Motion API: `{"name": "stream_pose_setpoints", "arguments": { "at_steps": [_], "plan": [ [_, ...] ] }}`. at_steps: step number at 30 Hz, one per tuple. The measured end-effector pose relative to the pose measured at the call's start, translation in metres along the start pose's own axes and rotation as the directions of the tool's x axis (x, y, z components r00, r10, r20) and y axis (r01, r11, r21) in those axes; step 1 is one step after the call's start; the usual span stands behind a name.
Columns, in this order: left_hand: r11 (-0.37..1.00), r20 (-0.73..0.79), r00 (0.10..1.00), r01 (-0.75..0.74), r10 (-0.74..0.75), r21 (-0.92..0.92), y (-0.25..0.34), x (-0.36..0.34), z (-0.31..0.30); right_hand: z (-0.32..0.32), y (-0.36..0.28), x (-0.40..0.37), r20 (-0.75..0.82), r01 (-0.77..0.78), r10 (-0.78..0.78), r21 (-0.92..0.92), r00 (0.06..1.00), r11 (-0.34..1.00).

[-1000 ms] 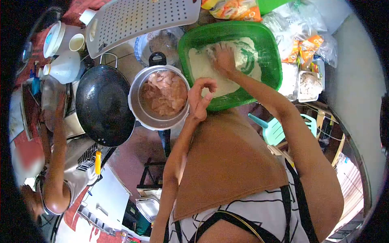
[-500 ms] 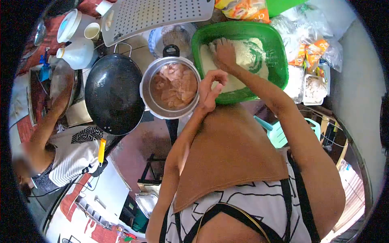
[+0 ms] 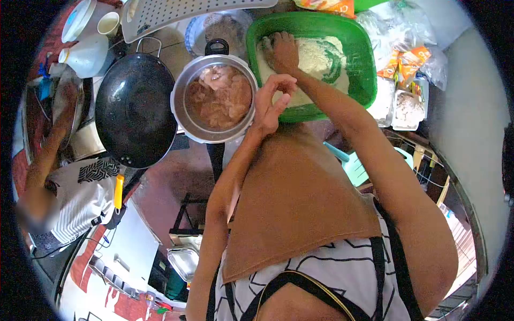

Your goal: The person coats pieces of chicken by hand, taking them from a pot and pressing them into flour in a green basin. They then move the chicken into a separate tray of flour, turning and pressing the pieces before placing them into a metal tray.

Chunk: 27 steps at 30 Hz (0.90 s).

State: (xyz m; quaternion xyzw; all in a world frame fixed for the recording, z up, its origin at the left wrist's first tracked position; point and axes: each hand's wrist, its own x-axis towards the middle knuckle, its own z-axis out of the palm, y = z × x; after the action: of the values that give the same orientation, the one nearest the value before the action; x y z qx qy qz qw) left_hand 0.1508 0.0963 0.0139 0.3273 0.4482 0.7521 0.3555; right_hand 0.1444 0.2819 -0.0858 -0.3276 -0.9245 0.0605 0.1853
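My right hand (image 3: 284,52) lies palm down with fingers spread on pale flour (image 3: 321,59), in the left part of a green basin (image 3: 365,80). Whether anything is under the palm is hidden. At the basin's near left rim, my left hand (image 3: 272,104) is raised with curled fingers and the thumb apart, and I see nothing in it. Just left of that hand stands a metal pot (image 3: 184,125) with a black handle. Pieces of raw meat (image 3: 222,96) sit in brownish liquid inside the pot.
A large black wok (image 3: 136,107) stands left of the pot. A perforated grey board (image 3: 198,8) and a patterned bowl (image 3: 195,40) are behind. Plastic bags (image 3: 399,32) and a meat tray (image 3: 408,109) lie right. Another person (image 3: 85,198) works at far left.
The whole view has shifted, so things sit further left and higher. Both hands keep about the same places at the basin; the right fingers look slightly more spread.
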Motion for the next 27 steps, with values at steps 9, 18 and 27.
{"name": "stream_pose_setpoints", "arguments": {
  "at_steps": [9,18,27],
  "plan": [
    [0.993,0.030,1.000,-0.010,0.007,0.119,0.001,0.000,-0.004,-0.006,0.032,0.011,0.194,0.352,-0.353,0.040,0.915,0.935],
    [0.998,-0.004,1.000,0.000,0.000,0.056,0.002,-0.004,-0.003,-0.031,0.030,0.026,0.418,0.231,-0.257,0.112,0.871,0.966],
    [0.999,-0.025,0.999,-0.021,0.022,0.044,0.001,-0.002,-0.003,-0.011,0.059,0.017,0.138,0.460,-0.478,0.144,0.868,0.876]
  ]
}}
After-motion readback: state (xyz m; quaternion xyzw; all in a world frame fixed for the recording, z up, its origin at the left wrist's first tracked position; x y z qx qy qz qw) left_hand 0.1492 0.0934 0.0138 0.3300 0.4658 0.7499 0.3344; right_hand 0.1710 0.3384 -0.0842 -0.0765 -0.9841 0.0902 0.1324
